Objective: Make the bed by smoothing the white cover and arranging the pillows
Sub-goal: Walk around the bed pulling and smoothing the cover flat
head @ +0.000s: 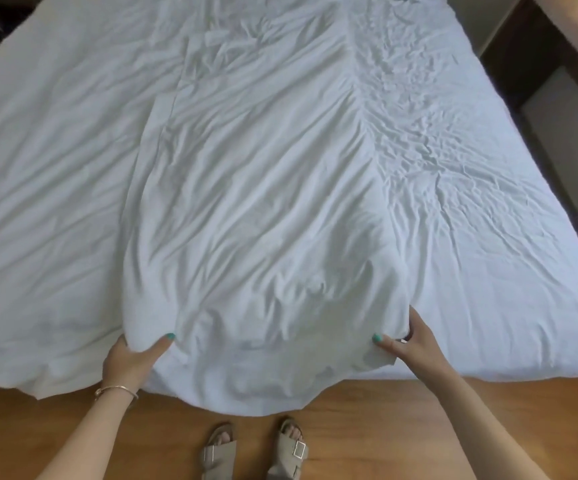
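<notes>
A wrinkled white cover (259,188) lies along the middle of the bed, over a white sheet (488,209) that spans the mattress. Its near edge hangs over the foot of the bed toward the floor. My left hand (131,358) grips the cover's near left corner, thumb on top and fingers tucked under the cloth. My right hand (408,341) pinches the near right corner the same way. Long creases run from both hands up the cover. No pillow shows in the head view.
I stand at the foot of the bed on a wooden floor (367,427), my sandalled feet (256,448) close to the hanging edge. A dark wooden frame (540,64) and a narrow floor strip run along the bed's right side.
</notes>
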`<state>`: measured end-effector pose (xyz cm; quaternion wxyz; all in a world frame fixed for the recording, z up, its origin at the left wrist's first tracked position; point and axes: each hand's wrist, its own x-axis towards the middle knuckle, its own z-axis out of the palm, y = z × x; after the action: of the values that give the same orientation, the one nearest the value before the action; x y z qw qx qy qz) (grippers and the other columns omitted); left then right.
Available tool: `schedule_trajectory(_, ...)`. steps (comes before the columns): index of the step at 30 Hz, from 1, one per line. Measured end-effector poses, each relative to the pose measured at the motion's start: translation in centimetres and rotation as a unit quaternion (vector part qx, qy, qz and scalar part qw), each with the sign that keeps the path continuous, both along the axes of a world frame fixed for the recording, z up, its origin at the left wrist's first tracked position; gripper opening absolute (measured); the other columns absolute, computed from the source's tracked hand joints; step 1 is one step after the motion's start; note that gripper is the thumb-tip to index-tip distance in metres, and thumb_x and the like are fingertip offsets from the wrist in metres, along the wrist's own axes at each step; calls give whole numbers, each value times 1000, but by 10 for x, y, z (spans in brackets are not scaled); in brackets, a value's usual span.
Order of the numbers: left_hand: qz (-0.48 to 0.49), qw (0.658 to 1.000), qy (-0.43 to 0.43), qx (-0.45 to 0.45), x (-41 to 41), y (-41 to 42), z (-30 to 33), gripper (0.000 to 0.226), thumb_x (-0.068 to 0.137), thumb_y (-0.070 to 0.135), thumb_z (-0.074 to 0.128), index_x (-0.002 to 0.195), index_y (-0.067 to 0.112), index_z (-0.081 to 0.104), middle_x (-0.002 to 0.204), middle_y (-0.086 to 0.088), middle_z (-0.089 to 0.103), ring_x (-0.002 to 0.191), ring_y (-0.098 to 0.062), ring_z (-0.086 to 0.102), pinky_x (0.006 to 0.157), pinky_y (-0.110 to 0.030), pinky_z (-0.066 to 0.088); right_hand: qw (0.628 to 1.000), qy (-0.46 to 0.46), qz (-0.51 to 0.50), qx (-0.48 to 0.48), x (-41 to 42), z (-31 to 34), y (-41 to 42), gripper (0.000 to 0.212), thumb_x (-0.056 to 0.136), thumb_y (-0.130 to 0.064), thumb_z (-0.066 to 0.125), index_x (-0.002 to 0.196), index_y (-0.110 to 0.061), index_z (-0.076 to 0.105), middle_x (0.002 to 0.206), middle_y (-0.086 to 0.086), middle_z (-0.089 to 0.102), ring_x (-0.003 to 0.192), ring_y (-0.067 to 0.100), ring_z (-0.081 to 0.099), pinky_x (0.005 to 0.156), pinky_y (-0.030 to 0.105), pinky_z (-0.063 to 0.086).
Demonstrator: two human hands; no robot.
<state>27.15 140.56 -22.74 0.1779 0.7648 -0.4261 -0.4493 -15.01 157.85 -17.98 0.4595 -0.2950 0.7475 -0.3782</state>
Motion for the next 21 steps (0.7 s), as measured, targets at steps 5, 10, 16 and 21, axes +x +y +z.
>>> schedule_trajectory(5, -31, 999, 25, -31, -7, 30, -5, 85, 67, 15, 87, 131, 11, 31, 129, -12, 52, 107, -27, 53, 92, -39, 43, 979, 151, 134, 19, 31, -27, 36, 126, 76, 7, 70, 146, -53, -16, 157, -21, 18, 142, 10, 31, 107, 31, 41)
schedule_trajectory(10, -31, 998, -33, -43, -2, 58, -11, 87, 76, 4, 78, 142, 1, 23, 138, -24, 44, 120, -43, 48, 95, -48, 41, 983, 178, -36, -22, 47, -40, 23, 110, 74, -2, 78, 144, -58, 15, 108, -19, 49, 89, 4, 55, 75, 19, 50)
schedule_trajectory(16, -70, 995, -67, 8, 12, 66, -18, 48, 87, 17, 69, 122, -7, 47, 121, -27, 57, 107, -44, 55, 84, -43, 43, 962, 123, -236, -68, 78, -20, 36, 63, 81, -11, 76, 135, -37, 55, 100, -11, 66, 84, -6, 60, 76, 7, 47)
schedule_trajectory(21, -128, 990, -56, 24, 25, 87, -12, 29, 87, 20, 69, 99, -6, 64, 102, -25, 67, 86, -37, 59, 70, -34, 40, 972, 103, -211, -30, 99, -11, 79, 70, 80, -6, 74, 128, -53, 53, 134, -11, 59, 115, 10, 59, 91, 25, 50)
